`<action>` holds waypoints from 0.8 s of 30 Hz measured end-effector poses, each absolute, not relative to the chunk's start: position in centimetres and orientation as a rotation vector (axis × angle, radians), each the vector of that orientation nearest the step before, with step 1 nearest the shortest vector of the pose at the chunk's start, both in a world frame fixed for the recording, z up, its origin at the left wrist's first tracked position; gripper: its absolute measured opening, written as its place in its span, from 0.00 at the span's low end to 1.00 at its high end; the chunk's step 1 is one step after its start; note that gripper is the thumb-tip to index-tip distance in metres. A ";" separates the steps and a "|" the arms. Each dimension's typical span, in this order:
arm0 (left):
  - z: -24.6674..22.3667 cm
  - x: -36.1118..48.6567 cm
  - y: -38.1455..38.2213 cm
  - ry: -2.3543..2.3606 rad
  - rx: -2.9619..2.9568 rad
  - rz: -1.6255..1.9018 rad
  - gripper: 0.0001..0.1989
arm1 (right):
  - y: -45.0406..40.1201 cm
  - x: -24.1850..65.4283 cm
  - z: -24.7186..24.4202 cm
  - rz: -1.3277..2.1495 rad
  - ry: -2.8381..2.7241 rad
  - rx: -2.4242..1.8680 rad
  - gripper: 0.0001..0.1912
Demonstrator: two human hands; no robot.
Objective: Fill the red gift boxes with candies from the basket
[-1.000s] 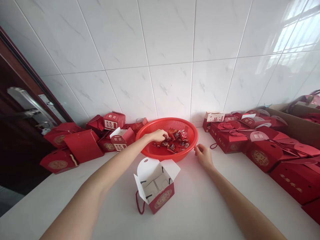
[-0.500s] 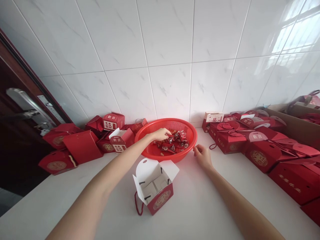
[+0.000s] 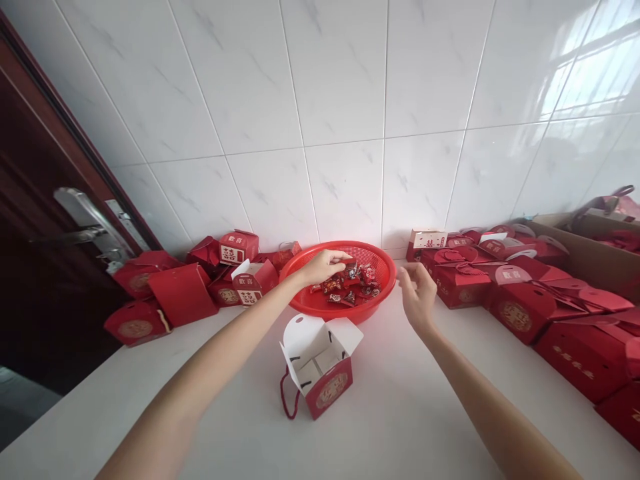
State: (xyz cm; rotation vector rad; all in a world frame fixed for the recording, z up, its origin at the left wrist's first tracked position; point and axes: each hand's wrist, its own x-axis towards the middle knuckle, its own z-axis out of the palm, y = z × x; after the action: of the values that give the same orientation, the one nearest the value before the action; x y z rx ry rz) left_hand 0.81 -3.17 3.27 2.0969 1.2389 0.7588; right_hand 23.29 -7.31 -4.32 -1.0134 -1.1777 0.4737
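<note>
Head view, and two bare hands are at work over one red basket [image 3: 367, 312], with one open box [image 3: 327, 377] standing just in front of it on the white tabletop [image 3: 395, 400]. Inside the basket lies a loose heap of wrapped sweets [image 3: 333, 285], mostly red, a dozen or more by the look of it, but they overlap too much for a firm count. Left hand [image 3: 323, 268] reaches in over the rim, and its fingers hang right above the heap, bent forward and close together; a red wrapper sits at the tips, though from this angle I can't tell whether it's gripped or simply lying beneath. Right hand [image 3: 419, 293] is up beside the basket's right edge, fingers loosely curled, thumb a little apart, nothing visible in them; the sweets lie across the rim to its left. Down to the box: flaps spread, white inside, no sweets showing in it, one dark red cord [image 3: 290, 417] looping off its left side. Over on the left, about eight red boxes [image 3: 185, 293] bunch together near one door [image 3: 50, 267]. On the right, a bigger crowd of red packages [image 3: 463, 287], too tightly packed to number, runs up to one brown carton [image 3: 590, 260].
</note>
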 end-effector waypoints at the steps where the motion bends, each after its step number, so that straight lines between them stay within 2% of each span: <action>1: 3.5 1.1 -3.3 1.220 2.101 0.777 0.15 | -7.6 22.7 -3.3 0.482 -1.241 -0.959 0.15; 4: 3.8 1.8 -3.6 1.114 2.112 0.835 0.14 | -7.5 20.8 -1.2 0.724 -1.371 -0.889 0.22; 8: 3.8 2.0 -3.1 1.049 2.113 0.940 0.13 | -5.8 19.3 -0.7 1.075 -1.406 -0.714 0.19; 13: 2.9 1.0 -0.8 1.204 2.123 0.898 0.17 | -3.4 19.0 -1.7 1.023 -1.212 -0.706 0.17; 19: 0.8 1.8 2.5 1.362 2.275 0.467 0.10 | -1.9 18.8 -2.6 0.946 -0.977 -0.785 0.12; 24: -1.0 4.0 4.6 1.339 2.390 0.176 0.16 | -1.9 18.6 -2.9 0.900 -0.951 -0.821 0.08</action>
State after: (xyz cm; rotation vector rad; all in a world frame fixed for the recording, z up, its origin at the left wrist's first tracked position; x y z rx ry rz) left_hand 3.97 4.62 -0.98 2.3902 1.3390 0.1761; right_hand 18.58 -1.88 -2.86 -0.8206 -0.9507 0.8998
